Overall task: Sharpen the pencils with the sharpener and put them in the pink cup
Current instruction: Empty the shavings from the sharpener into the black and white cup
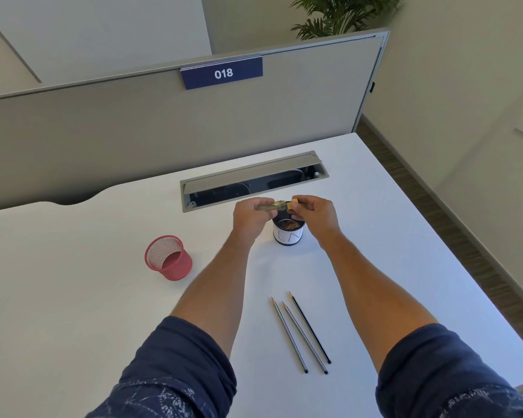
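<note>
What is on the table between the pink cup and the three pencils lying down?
Only the person's left forearm crosses above that stretch between the pink cup and the pencils; the head view shows bare white table there.

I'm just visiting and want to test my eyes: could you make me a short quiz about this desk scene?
1. True or false: the pink cup already holds a pencil.
2. How many pencils lie on the table?
3. The hands work above which thing? A) the pink cup B) the dark cup C) the cable tray

Key:
1. False; it looks empty.
2. Three, side by side.
3. B. The left hand grips a pencil and the right hand pinches the yellow sharpener over it; shavings lie inside.
</note>
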`<state>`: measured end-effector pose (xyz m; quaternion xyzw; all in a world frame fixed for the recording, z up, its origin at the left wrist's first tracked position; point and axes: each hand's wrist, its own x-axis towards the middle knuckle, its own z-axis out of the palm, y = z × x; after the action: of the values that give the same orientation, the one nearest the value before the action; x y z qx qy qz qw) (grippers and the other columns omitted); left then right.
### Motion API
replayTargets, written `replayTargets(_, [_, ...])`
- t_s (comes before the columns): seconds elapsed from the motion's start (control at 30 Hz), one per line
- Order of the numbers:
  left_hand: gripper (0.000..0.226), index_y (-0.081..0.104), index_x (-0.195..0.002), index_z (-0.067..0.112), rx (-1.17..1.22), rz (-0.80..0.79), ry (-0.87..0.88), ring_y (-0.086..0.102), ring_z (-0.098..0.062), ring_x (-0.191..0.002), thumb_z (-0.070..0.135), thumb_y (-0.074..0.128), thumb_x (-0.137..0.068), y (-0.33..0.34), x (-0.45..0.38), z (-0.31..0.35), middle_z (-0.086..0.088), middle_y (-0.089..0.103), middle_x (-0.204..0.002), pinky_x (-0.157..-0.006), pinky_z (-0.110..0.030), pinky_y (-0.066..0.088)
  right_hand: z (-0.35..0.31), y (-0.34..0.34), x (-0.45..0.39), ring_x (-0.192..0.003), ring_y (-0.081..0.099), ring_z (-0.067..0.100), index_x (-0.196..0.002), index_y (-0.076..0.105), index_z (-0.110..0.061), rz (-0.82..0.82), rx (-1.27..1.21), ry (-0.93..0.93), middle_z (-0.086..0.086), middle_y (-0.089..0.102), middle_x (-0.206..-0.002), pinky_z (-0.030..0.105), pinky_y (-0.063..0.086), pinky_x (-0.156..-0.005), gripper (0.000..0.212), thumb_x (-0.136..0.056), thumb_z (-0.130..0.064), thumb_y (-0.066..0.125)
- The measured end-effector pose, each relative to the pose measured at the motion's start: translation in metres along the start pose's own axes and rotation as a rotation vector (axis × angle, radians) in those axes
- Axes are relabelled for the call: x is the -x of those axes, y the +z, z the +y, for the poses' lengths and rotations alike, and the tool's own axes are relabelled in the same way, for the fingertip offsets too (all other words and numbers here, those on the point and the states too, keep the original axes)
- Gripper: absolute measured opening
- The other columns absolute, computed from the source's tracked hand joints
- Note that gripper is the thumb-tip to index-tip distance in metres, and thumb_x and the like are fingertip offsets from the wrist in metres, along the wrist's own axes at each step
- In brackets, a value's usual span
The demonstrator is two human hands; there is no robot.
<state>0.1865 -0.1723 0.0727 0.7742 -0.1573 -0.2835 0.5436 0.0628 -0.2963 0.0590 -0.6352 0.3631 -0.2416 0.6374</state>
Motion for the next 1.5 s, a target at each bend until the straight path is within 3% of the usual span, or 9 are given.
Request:
replayTargets(0.2, [0.032,0.079,-0.107,0.015,0.009,0.012,-0.005,0.073,-0.025,-0.099,0.002,0.084,-0.078,-0.001,-0.001,-0.001,-0.007,0.077,-0.103,-0.089,-0.031,0.060,0.002,0.000,0.000,-0.085,0.077,0.019,-0.118,0.071,-0.004,-0.023,-0.023,0.007,0.011,0.077,-0.101,0.030,0.062,-0.079,0.025,-0.093,-0.009,0.071])
replayTargets(0.37, [0.027,0.078,-0.105,0.018,-0.015,0.053,-0.029,0.070,-0.021,-0.098,0.009,0.083,-0.080,-0.001,-0.001,0.000,-0.005,0.074,-0.105,-0.090,-0.038,0.061,0.001,-0.001,0.001,-0.082,0.076,0.011,-0.118,0.072,-0.010,0.035,-0.010,0.014,0.002,0.077,-0.096,0.019,0.058,-0.065,0.024,-0.095,-0.015,0.069])
replayTargets(0.57, [0.028,0.078,-0.109,0.015,-0.021,0.017,-0.023,0.068,-0.025,-0.105,0.009,0.082,-0.082,0.000,0.001,0.002,-0.008,0.074,-0.111,-0.094,-0.040,0.060,0.002,-0.001,0.001,-0.081,0.077,0.011,-0.120,0.071,-0.007,0.014,-0.037,0.015,-0.003,0.077,-0.092,0.017,0.058,-0.066,0.026,-0.095,-0.011,0.069])
replayTargets(0.87, [0.029,0.077,-0.107,0.015,0.037,-0.059,-0.026,0.066,-0.024,-0.098,0.000,0.078,-0.082,-0.005,0.006,0.001,-0.011,0.075,-0.111,-0.076,-0.031,0.054,0.005,-0.010,0.002,-0.084,0.077,0.016,-0.119,0.070,-0.007,0.004,-0.083,0.043,0.013,0.076,-0.104,0.020,0.060,-0.070,0.025,-0.094,-0.009,0.069])
replayTargets(0.97, [0.028,0.078,-0.105,0.018,0.018,-0.018,-0.007,0.067,-0.022,-0.095,0.004,0.080,-0.081,-0.005,0.007,0.000,-0.008,0.076,-0.109,-0.076,-0.030,0.054,0.002,-0.010,0.003,-0.084,0.077,0.013,-0.119,0.072,-0.012,0.028,-0.031,0.004,0.007,0.075,-0.108,0.017,0.059,-0.073,0.026,-0.094,-0.013,0.071])
replayTargets(1.1, [0.029,0.079,-0.105,0.020,-0.019,0.015,0.005,0.069,-0.024,-0.103,0.008,0.082,-0.080,-0.004,0.005,0.001,-0.005,0.076,-0.110,-0.090,-0.038,0.057,-0.003,-0.007,0.007,-0.082,0.070,-0.002,-0.115,0.073,-0.025,0.202,0.222,-0.199,-0.017,0.072,-0.100,0.007,0.052,-0.070,0.027,-0.089,-0.029,0.074])
replayTargets(1.2, [0.030,0.078,-0.107,0.019,-0.043,0.023,-0.001,0.068,-0.024,-0.105,0.008,0.082,-0.080,-0.004,0.005,0.001,-0.005,0.075,-0.111,-0.089,-0.037,0.057,0.000,-0.003,0.008,-0.083,0.065,0.004,-0.114,0.074,-0.022,0.102,0.562,-0.275,-0.012,0.070,-0.103,0.018,0.053,-0.074,0.029,-0.087,-0.032,0.075])
replayTargets(1.33, [0.030,0.078,-0.108,0.018,-0.048,0.017,0.009,0.068,-0.025,-0.106,0.007,0.082,-0.081,-0.005,0.006,0.002,-0.006,0.074,-0.113,-0.089,-0.037,0.057,0.001,-0.004,0.009,-0.085,0.066,0.001,-0.110,0.073,-0.026,0.115,0.420,-0.189,-0.011,0.072,-0.100,0.004,0.049,-0.066,0.023,-0.087,-0.023,0.076])
replayTargets(1.5, [0.030,0.078,-0.108,0.020,-0.037,0.001,0.015,0.065,-0.026,-0.111,0.007,0.082,-0.081,-0.006,0.004,0.003,-0.006,0.073,-0.117,-0.094,-0.041,0.057,0.000,-0.004,0.007,-0.091,0.072,0.007,-0.100,0.068,-0.025,0.001,0.336,-0.107,-0.008,0.074,-0.097,0.024,0.060,-0.078,0.030,-0.080,-0.006,0.080])
